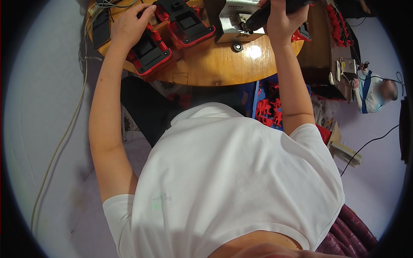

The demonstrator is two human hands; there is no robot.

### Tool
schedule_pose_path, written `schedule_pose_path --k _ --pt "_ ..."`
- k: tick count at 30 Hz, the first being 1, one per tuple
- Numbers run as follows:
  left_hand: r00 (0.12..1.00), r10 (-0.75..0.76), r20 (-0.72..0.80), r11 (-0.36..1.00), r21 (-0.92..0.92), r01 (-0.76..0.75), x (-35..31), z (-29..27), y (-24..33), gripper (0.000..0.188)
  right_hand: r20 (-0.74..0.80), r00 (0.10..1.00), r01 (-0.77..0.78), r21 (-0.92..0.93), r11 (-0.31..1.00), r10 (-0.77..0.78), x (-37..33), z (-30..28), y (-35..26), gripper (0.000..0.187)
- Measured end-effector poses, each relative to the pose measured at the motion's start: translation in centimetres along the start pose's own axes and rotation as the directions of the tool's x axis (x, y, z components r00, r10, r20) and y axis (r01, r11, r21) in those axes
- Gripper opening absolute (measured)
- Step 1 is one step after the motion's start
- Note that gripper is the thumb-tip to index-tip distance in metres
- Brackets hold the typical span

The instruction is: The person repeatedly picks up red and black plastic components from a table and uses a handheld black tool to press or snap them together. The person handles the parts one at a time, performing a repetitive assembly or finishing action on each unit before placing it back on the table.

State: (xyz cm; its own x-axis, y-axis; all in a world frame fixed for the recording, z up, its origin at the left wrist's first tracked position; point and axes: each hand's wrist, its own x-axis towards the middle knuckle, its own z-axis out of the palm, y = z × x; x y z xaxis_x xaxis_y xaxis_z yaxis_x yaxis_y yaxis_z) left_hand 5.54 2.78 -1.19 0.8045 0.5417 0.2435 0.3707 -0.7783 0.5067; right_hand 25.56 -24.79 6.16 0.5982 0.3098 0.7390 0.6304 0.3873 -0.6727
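Observation:
My right hand [285, 21] is closed round a black power screwdriver [259, 17], held at a slant. Its tip reaches the front opening of a silver metal box [234, 35] on the round wooden table. At the table's left side, the thumb and fingers of my left hand [130, 26] come together beside a black-and-red casing [186, 21]. Whatever lies between those fingertips is too small or hidden to make out. A second black-and-red casing [150, 55] lies just below that hand, nearer to me.
A small round dark piece [237, 47] sits before the box. Under the table's right side, a blue crate [254, 98] holds red parts. More red parts [337, 26] lie at the far right. Cables [81, 92] run down the left, and a person [373, 92] is at the right.

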Motion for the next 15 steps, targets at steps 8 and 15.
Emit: schedule_pose_path --k 8,15 --pt "1.0 -0.008 -0.02 1.0 0.004 0.008 -0.4 0.2 0.2 0.048 0.162 0.961 -0.276 0.469 0.839 0.226 -0.6 8.6 -7.0 0.042" --pt "0.971 0.237 -0.025 0.97 -0.038 -0.238 -0.9 -2.3 3.7 0.048 0.193 0.978 -0.192 0.676 0.712 0.081 -3.4 16.2 -8.1 0.058"
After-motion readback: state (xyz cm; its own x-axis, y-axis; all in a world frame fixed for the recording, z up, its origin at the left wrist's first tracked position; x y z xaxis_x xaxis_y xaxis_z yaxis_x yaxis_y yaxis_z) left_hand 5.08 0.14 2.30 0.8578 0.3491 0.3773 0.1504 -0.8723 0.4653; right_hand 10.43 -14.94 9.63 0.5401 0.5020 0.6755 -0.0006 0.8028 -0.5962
